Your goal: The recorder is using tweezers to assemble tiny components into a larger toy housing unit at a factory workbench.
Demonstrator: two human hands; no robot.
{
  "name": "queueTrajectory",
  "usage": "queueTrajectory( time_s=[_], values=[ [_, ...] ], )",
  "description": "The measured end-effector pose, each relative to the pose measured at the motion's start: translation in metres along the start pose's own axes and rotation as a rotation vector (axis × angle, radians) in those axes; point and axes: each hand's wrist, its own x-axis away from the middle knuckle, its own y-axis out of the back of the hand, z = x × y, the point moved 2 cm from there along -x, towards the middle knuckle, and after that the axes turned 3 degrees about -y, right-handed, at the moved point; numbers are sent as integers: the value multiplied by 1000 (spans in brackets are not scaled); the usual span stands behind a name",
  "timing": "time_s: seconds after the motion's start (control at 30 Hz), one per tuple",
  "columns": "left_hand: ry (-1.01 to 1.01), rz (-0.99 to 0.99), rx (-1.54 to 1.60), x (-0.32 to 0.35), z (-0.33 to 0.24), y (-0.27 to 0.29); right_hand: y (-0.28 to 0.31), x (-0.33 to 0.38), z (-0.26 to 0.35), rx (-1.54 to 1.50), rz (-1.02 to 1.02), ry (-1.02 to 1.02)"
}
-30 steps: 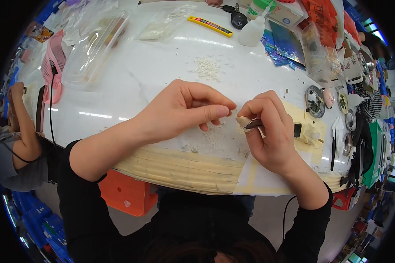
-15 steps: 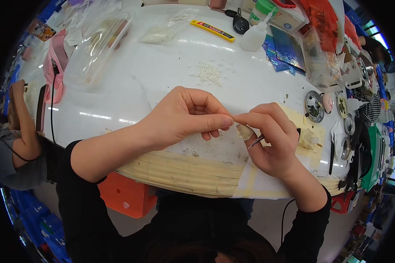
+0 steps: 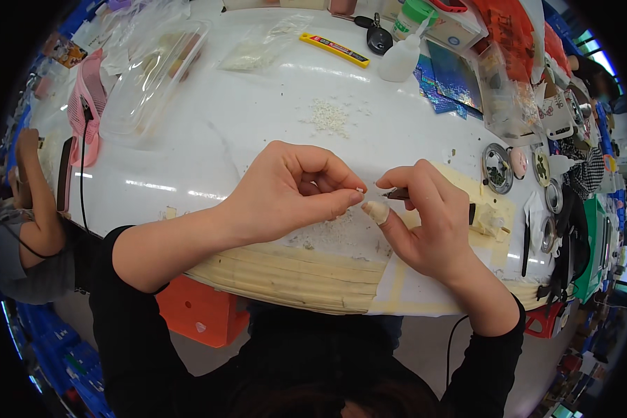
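Observation:
My left hand (image 3: 292, 191) pinches a tiny white bead (image 3: 359, 189) between thumb and forefinger over the white table (image 3: 209, 139). My right hand (image 3: 428, 223) grips a thin dark metal tool (image 3: 397, 195) whose tip points left at the bead. The right thumb wears a pale tape wrap. Both hands hover above a scatter of small white bits (image 3: 324, 233) by the taped front edge of the table.
A small heap of white beads (image 3: 327, 115) lies farther back. A yellow utility knife (image 3: 334, 50), a white squeeze bottle (image 3: 403, 59), clear plastic boxes (image 3: 150, 76) and round tins (image 3: 498, 167) ring the table. Another person's arm (image 3: 38, 202) is at the left. An orange stool (image 3: 198, 310) stands below.
My hands have drawn together. The left fingertips now hold the bead right at the tool's tip, where a second ago they were slightly apart.

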Motion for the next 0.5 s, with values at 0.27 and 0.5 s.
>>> queueTrajectory(
  time_s=[0.27,0.5],
  values=[
    [62,22,10,0,2,2,-5,4,-2,17,-57,179],
    [34,-4,21,0,-1,2,-4,2,-2,-110,-73,133]
  ],
)
